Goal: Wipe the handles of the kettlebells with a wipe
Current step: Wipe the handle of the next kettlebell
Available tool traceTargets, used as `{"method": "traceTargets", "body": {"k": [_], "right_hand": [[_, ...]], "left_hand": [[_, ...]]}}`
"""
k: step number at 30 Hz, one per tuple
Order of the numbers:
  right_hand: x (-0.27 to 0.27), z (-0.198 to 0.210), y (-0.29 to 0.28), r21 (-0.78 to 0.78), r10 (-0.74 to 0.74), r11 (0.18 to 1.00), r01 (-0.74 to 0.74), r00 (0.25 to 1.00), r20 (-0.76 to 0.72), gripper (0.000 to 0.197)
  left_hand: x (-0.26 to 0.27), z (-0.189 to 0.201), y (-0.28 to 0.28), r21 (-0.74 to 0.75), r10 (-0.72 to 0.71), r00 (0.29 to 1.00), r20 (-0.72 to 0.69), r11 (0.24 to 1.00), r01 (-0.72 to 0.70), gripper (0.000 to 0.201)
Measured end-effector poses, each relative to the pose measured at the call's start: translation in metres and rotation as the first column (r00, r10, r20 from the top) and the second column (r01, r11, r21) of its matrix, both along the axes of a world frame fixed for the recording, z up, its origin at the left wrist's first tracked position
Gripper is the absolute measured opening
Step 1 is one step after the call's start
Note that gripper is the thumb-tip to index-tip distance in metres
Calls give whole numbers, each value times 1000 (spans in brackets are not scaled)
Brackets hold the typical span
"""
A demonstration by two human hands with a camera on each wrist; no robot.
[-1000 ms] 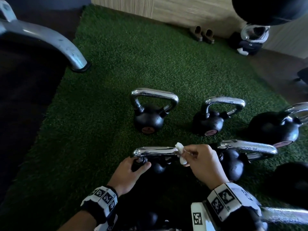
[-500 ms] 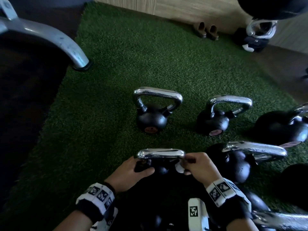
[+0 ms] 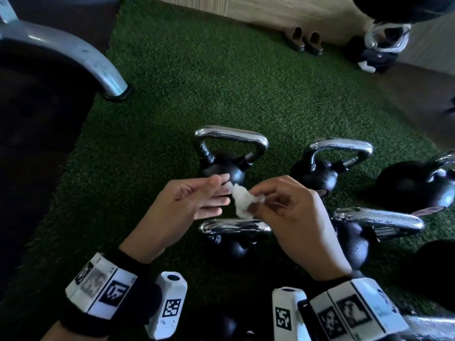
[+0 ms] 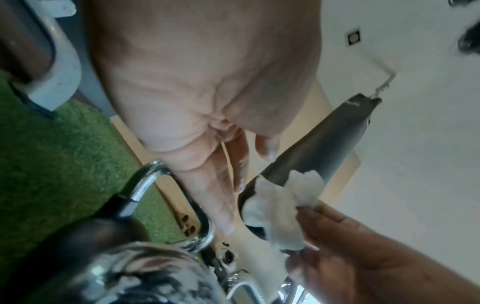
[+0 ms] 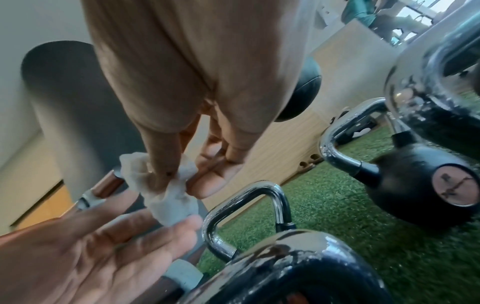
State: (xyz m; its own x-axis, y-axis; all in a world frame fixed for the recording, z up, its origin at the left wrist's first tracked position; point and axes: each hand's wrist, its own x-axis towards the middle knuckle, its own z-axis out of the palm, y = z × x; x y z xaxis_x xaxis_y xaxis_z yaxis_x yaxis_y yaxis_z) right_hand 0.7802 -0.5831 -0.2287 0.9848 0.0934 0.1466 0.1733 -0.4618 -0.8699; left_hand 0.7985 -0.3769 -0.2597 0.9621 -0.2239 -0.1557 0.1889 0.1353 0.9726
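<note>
Right hand (image 3: 293,212) pinching a crumpled white wipe (image 3: 243,201) above the nearest kettlebell handle (image 3: 235,226).
The left hand (image 3: 187,200) is flat and relaxed, fingertips touching the wipe's left edge. Chrome-handled black kettlebells stand on green artificial turf (image 3: 197,82), one far kettlebell (image 3: 229,156) just beyond the hands.

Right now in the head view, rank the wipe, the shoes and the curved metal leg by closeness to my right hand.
1. Crumpled white wipe, pinched in the right hand.
2. Curved grey metal leg, far left.
3. Pair of brown shoes, by the far wall; close to the leg's rank.
</note>
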Motion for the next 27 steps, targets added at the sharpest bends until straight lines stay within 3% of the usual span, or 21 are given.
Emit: {"method": "traceTargets", "body": {"k": [3, 8, 10, 12, 14, 15, 17, 19, 21, 22, 27], "right_hand": [[2, -1, 8, -40, 7, 999, -3, 996, 87, 27], [11, -11, 10, -143, -123, 977, 156, 968, 218, 35], [12, -12, 6, -128, -88, 985, 113, 979, 184, 42], [8, -12, -8, -78, 26, 997, -21, 997, 70, 60], [3, -17, -27, -19, 88, 996, -90, 993, -80, 79], [0, -23, -37, -23, 49, 998, -53, 990, -135, 80], [-2, -42, -53, -147, -79, 988, 46, 971, -227, 72], [-2, -61, -63, -349, -78, 934, -71, 916, -393, 62], [-1, -78, -65, -411, -34, 881, -234, 835, -549, 55], [-1, -84, -63, -403, -37, 883, -242, 818, -574, 53], [-1, -121, -49, -245, -83, 968, -59, 842, -533, 62]], "left_hand": [[-4, -1, -8, -65, -101, 991, -86, 993, 95, 42], [-9, -7, -10, -133, -74, 991, -115, 989, 59, 36], [-15, -5, -12, -131, -81, 994, -72, 989, 71, 34], [-20, -6, -14, -128, -82, 996, -36, 989, 76, 32], [-23, -7, -12, -15, -28, 998, 48, 999, 29, 31], [-25, -9, -10, 118, 17, 991, 135, 992, -33, 30], [-29, -14, -6, 414, 29, 919, 393, 887, -205, 24], [-31, -23, -6, 583, -128, 830, 543, 769, -263, 15], [-31, -30, -7, 631, -201, 790, 580, 724, -279, 12], [-31, -33, -9, 634, -213, 772, 599, 715, -294, 14], [-35, -47, -22, 677, -344, 668, 660, 658, -330, 36]]}}
